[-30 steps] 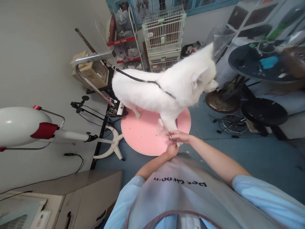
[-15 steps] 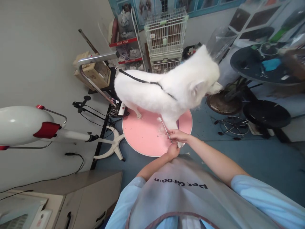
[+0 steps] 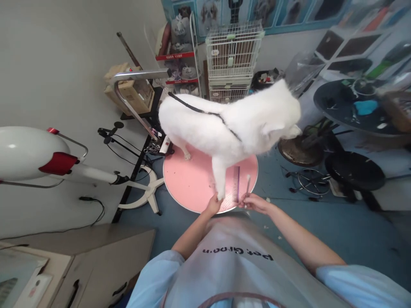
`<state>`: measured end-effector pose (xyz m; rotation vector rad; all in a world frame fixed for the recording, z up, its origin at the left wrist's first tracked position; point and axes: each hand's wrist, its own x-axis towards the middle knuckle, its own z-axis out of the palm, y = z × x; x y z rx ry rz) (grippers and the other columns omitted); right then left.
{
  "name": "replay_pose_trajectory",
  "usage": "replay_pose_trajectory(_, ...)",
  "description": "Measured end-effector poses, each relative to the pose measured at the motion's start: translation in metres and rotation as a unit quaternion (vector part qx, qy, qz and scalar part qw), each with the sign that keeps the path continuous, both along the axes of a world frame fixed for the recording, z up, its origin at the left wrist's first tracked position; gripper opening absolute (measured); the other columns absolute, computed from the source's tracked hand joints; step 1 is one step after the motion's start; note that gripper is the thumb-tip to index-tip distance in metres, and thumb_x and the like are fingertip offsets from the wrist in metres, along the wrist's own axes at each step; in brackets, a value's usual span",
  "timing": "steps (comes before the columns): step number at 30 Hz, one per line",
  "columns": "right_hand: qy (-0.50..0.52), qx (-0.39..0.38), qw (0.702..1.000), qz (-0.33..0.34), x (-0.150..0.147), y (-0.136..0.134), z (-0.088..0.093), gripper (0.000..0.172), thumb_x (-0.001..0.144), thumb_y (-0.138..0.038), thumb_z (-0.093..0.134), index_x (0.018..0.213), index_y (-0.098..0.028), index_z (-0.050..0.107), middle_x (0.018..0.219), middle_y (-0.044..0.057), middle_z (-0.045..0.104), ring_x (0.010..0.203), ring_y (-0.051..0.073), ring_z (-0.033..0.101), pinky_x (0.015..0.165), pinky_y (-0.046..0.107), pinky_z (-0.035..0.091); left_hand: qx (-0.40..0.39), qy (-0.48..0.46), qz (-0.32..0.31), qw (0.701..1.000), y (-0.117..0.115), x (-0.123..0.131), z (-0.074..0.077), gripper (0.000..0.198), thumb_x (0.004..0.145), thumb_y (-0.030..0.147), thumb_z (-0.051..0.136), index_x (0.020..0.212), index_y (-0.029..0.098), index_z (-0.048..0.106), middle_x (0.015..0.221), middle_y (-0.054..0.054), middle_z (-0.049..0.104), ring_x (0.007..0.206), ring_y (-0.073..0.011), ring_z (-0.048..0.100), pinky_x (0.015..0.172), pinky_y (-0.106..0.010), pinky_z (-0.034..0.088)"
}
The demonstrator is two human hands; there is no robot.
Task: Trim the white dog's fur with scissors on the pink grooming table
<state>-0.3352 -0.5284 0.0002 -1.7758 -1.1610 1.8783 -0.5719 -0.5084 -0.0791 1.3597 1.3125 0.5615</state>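
Observation:
A white fluffy dog (image 3: 205,122) stands on a round pink grooming table (image 3: 189,184), its head turned to the right. A black strap (image 3: 192,108) runs over its back and round its shoulders. My left hand (image 3: 213,205) is closed round the paw of the front leg (image 3: 219,175) at the table's near edge. To the right, my right hand (image 3: 255,202) holds a pair of scissors (image 3: 248,188), blades pointing up and away, apart from the dog. Between that hand and the leg lies a comb (image 3: 238,182) with a purple spine.
A metal grooming arm (image 3: 138,75) holds the strap at the dog's rear. Left stands a white and red dryer (image 3: 32,150). Wire cages (image 3: 233,55) are behind the dog. Black stools (image 3: 353,170) and a dark round table (image 3: 337,100) stand right.
My right hand has drawn the scissors away from the leg to the right. My left hand has moved left, now at the paw. The comb has come into clearer view.

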Motion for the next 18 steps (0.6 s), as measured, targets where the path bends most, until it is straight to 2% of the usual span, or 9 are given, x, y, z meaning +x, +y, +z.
replay_pose_trajectory(1, -0.105, -0.013, 0.994, 0.000, 0.004, 0.006, -0.006, 0.015, 0.079, -0.034, 0.064, 0.086, -0.021, 0.058, 0.091, 0.009, 0.074, 0.100, 0.026, 0.074, 0.087, 0.036, 0.054, -0.007, -0.001, 0.006, 1.000, 0.001, -0.008, 0.002, 0.022, 0.086, 0.015, 0.058, 0.108, 0.014, 0.059, 0.104, -0.008, 0.070, 0.098, -0.0192, 0.062, 0.096, -0.036, 0.052)
replay_pose_trajectory(3, -0.256, -0.022, 0.967, 0.006, 0.000, 0.024, -0.019, 0.018, 0.084, -0.038, 0.062, 0.089, -0.020, 0.060, 0.095, 0.016, 0.074, 0.112, 0.033, 0.070, 0.091, 0.041, 0.052, -0.020, -0.004, 0.007, 1.000, 0.003, -0.020, 0.008, 0.021, 0.084, 0.015, 0.061, 0.104, 0.014, 0.060, 0.100, -0.006, 0.069, 0.095, -0.0180, 0.062, 0.093, -0.033, 0.052)
replay_pose_trajectory(5, -0.320, -0.014, 0.947, 0.023, -0.016, 0.041, -0.032, 0.033, 0.084, -0.044, 0.066, 0.103, -0.017, 0.061, 0.106, 0.023, 0.073, 0.121, 0.038, 0.065, 0.096, 0.046, 0.049, -0.029, -0.006, -0.002, 1.000, 0.003, -0.028, 0.018, 0.018, 0.083, 0.018, 0.064, 0.100, 0.014, 0.062, 0.094, -0.004, 0.068, 0.090, -0.0169, 0.060, 0.088, -0.031, 0.052)
replay_pose_trajectory(8, -0.395, -0.004, 0.916, 0.074, -0.044, 0.054, -0.047, 0.052, 0.087, -0.049, 0.064, 0.122, -0.010, 0.057, 0.118, 0.027, 0.071, 0.120, 0.038, 0.066, 0.096, 0.047, 0.048, -0.034, -0.005, -0.022, 0.999, 0.000, -0.033, 0.034, 0.016, 0.084, 0.025, 0.065, 0.096, 0.015, 0.062, 0.086, -0.001, 0.064, 0.083, -0.0148, 0.056, 0.083, -0.028, 0.049)
replay_pose_trajectory(11, -0.403, 0.001, 0.910, 0.099, -0.056, 0.049, -0.050, 0.043, 0.093, -0.045, 0.057, 0.120, -0.012, 0.061, 0.122, 0.026, 0.070, 0.119, 0.036, 0.067, 0.093, 0.044, 0.049, -0.042, -0.012, -0.029, 0.999, -0.006, -0.035, 0.050, 0.017, 0.084, 0.029, 0.064, 0.094, 0.015, 0.062, 0.084, 0.000, 0.062, 0.077, -0.0134, 0.053, 0.079, -0.027, 0.047)
replay_pose_trajectory(14, -0.399, 0.030, 0.909, 0.115, -0.056, 0.036, -0.042, 0.031, 0.097, -0.037, 0.053, 0.118, -0.016, 0.063, 0.120, 0.023, 0.072, 0.119, 0.034, 0.066, 0.099, 0.045, 0.046, -0.040, -0.033, -0.034, 0.998, -0.013, -0.033, 0.064, 0.020, 0.084, 0.028, 0.062, 0.098, 0.014, 0.063, 0.088, -0.001, 0.064, 0.079, -0.0132, 0.054, 0.077, -0.025, 0.046)
replay_pose_trajectory(16, -0.360, 0.075, 0.918, 0.147, -0.060, 0.028, -0.034, 0.026, 0.099, -0.031, 0.054, 0.119, -0.017, 0.063, 0.119, 0.022, 0.071, 0.121, 0.033, 0.064, 0.104, 0.047, 0.043, -0.027, -0.058, -0.048, 0.997, -0.017, -0.030, 0.076, 0.021, 0.083, 0.027, 0.062, 0.100, 0.014, 0.064, 0.090, -0.002, 0.066, 0.081, -0.0135, 0.056, 0.077, -0.025, 0.046)
replay_pose_trajectory(18, -0.279, 0.115, 0.933, 0.197, -0.068, 0.024, -0.028, 0.027, 0.100, -0.032, 0.060, 0.122, -0.018, 0.064, 0.124, 0.018, 0.069, 0.120, 0.030, 0.063, 0.103, 0.048, 0.047, -0.008, -0.078, -0.066, 0.995, -0.020, -0.027, 0.089, 0.021, 0.083, 0.028, 0.062, 0.099, 0.014, 0.065, 0.092, -0.004, 0.067, 0.083, -0.0144, 0.057, 0.077, -0.025, 0.047)
